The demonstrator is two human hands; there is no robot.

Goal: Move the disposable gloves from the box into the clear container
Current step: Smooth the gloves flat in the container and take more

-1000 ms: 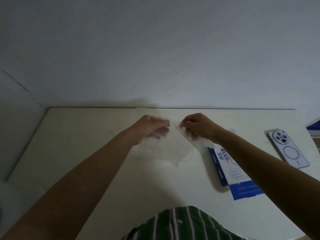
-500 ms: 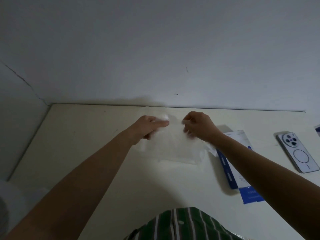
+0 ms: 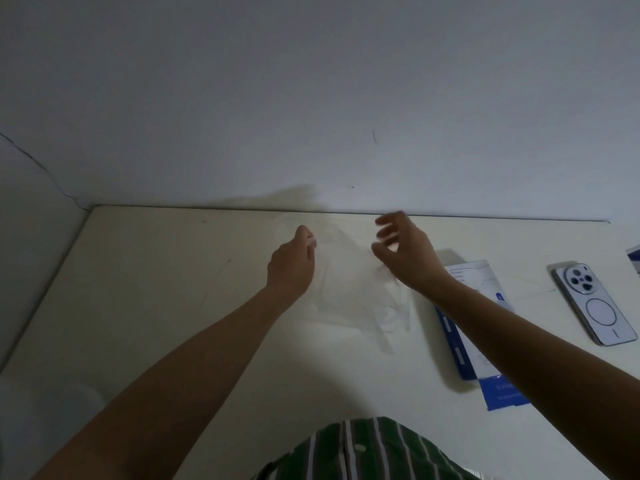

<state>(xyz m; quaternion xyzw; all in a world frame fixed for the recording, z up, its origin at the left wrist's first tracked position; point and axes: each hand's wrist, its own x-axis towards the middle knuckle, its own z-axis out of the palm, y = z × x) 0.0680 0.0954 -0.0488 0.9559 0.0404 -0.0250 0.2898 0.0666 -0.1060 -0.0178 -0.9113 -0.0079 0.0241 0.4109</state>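
Observation:
A thin clear disposable glove [image 3: 349, 289] hangs above the middle of the pale table [image 3: 166, 306], its finger ends trailing down to the right. My left hand [image 3: 292, 266] pinches its upper left edge. To the right of that edge my right hand [image 3: 403, 252] is lifted with its fingers spread and blurred, and I see no glove between them. The blue and white glove box [image 3: 465, 327] lies flat to the right, partly under my right forearm. The clear container is hard to make out.
A white phone [image 3: 594, 304] lies camera side up near the table's right edge. A blue object [image 3: 634, 258] pokes in at the far right. The wall runs along the table's far edge, close behind my hands.
My right hand has let go of the glove's edge and opened its fingers. Both hands have moved farther from me, toward the wall. The view has tilted upward.

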